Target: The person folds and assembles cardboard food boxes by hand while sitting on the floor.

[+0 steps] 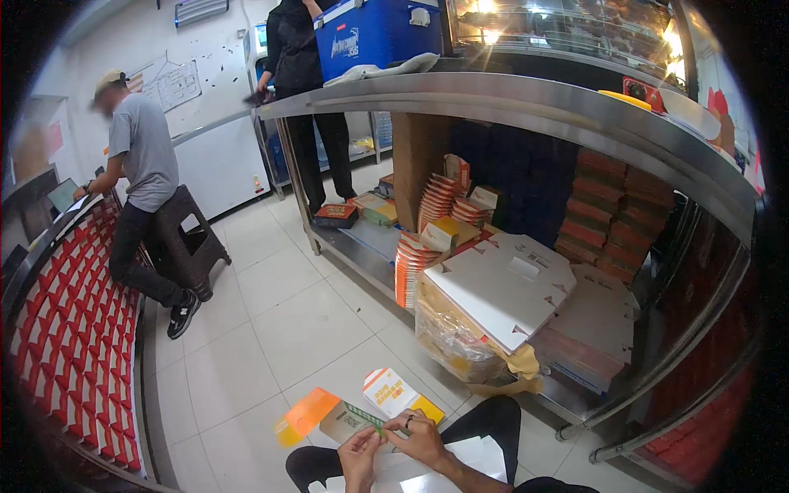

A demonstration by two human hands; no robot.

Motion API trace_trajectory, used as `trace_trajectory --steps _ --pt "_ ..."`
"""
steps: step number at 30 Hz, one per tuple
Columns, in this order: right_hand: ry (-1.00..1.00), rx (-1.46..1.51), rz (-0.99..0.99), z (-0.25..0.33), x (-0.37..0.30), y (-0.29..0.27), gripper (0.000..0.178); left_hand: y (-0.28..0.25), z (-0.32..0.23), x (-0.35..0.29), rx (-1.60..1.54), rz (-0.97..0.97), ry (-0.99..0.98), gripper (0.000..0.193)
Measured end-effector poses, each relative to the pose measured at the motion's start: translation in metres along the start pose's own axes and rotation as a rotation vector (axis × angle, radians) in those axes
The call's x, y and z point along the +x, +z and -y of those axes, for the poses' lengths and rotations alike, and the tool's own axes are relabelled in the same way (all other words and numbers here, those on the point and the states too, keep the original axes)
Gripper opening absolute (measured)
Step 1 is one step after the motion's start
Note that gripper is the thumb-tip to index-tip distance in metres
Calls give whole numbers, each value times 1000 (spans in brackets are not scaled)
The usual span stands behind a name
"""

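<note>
The open printed cardboard carton (pixel 339 424) shows orange and yellow flaps, a greyish panel, a white-marked green strip and a white panel with orange print. At the lower steel shelf's (pixel 362 268) front edge, a flat white cardboard sheet (pixel 493 287) bears small dark-reddish triangles. Near the upper steel counter's (pixel 493 86) left end, the blue plastic cooler box (pixel 378 37) has white print.

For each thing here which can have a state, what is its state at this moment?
Left hand: pinching the carton's edge
Right hand: also pinching there
Carton: partly open, flaps spread
White cardboard: lying flat
Plastic wrap: crumpled
Red cartons: stacked
Display case: lit
Stool: upright
Blue cooler: top cut off, unclear
</note>
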State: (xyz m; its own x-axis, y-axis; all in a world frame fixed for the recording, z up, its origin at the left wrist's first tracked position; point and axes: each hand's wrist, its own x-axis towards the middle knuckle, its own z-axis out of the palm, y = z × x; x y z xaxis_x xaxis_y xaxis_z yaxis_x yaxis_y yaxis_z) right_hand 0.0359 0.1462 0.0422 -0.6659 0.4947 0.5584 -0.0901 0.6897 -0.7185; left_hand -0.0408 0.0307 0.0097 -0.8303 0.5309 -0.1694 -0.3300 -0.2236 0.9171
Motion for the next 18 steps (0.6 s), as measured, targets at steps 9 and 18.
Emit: trace_trajectory --steps 9,18 --pt "172 77 -11 10 4 -8 12 3 -8 -5 -45 64 -92 27" --pt "270 238 29 8 1 -8 11 2 -8 -5 -54 61 -35 26"
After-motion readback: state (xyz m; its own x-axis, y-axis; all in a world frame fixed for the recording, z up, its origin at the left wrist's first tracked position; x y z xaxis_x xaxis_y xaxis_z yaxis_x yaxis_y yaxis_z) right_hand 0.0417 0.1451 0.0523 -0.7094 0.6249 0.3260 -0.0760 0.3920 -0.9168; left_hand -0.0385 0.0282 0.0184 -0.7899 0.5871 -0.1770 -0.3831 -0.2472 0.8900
